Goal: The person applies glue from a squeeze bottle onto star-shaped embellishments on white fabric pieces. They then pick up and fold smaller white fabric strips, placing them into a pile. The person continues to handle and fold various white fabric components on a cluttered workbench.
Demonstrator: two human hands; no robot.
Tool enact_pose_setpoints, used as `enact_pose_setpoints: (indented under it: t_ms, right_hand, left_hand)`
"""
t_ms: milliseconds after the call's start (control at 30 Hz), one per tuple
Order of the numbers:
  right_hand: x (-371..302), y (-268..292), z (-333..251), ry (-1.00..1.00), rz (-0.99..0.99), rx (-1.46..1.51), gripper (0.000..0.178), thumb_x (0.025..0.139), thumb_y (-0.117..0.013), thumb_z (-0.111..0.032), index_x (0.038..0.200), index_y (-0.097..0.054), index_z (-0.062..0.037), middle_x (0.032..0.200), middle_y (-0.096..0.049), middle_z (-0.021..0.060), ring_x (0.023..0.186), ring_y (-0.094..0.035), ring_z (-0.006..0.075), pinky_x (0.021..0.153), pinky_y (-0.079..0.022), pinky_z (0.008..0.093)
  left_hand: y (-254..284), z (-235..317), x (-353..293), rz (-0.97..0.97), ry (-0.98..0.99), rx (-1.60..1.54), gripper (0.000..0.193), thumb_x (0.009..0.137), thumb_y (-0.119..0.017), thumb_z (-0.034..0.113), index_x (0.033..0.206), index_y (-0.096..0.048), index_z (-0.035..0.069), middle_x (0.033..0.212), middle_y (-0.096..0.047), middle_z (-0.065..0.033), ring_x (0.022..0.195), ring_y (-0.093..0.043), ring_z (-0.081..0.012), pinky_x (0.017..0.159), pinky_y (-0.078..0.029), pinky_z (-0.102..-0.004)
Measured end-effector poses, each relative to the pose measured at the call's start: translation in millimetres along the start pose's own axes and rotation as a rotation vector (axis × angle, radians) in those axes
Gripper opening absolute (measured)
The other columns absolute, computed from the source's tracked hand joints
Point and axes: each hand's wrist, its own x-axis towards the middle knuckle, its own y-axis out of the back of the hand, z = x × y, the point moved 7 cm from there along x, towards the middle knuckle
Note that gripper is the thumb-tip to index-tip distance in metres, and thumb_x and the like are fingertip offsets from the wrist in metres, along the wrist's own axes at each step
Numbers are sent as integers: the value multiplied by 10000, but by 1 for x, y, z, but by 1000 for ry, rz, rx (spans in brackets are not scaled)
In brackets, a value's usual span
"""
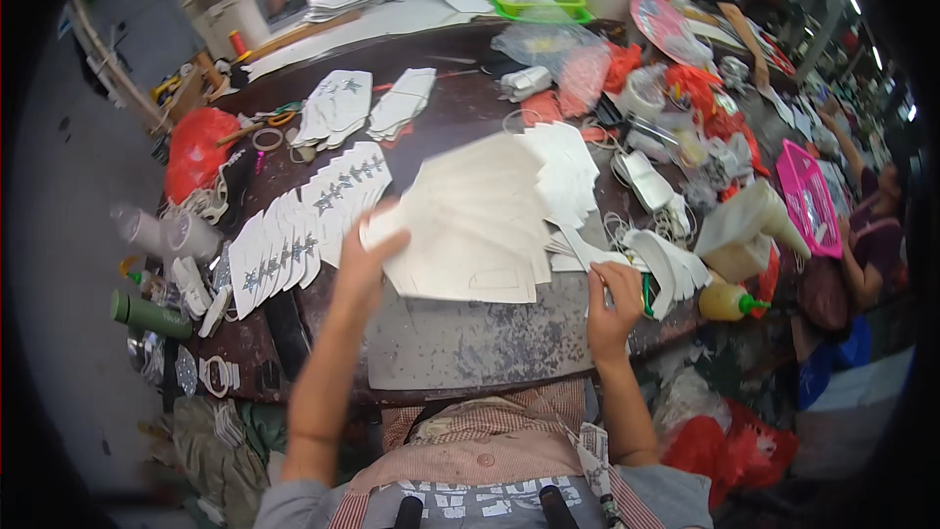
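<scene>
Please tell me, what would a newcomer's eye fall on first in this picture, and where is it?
Probably the wide fan of pale, flat pieces in the person's left hand, near the middle of the view. Next might come the overlapping white pieces with silvery stars, on the dark table to its left. The bright pink basket toward the far right also stands out.
</scene>
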Motion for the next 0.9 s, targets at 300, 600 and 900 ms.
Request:
enact_pose_setpoints:
  t_ms: [300,600,900]
  right_hand:
    - [8,-38,44,30,-188,-387,207,834,-709,-26,1036,-694,11,956,-626,132,939,-569,316,801,-477,398]
    - [-3,-12,26,-434,-274,376,173,902,-682,-49,1053,-672,35,853,-682,92,713,-641,178,613,-492,305]
    - [-91,-26,71,-1103,-343,1322,189,1019,-562,-159,1103,-603,5,853,-656,89,689,-616,165,603,-494,286]
  left_hand:
    - [-32,-10,-107,316,-701,978,597,802,-793,152,1334,-554,26,1362,-504,-235,1288,-486,-329,1066,-406,-400]
    - [-56,-50,-98,-652,-919,1397,548,800,-733,299,1272,-592,59,1333,-582,-122,1233,-563,-299,958,-502,-389]
    - [-76,18,-158,-420,-1187,1369,308,849,-652,76,1141,-673,-17,1067,-712,-141,978,-715,-266,826,-577,-374]
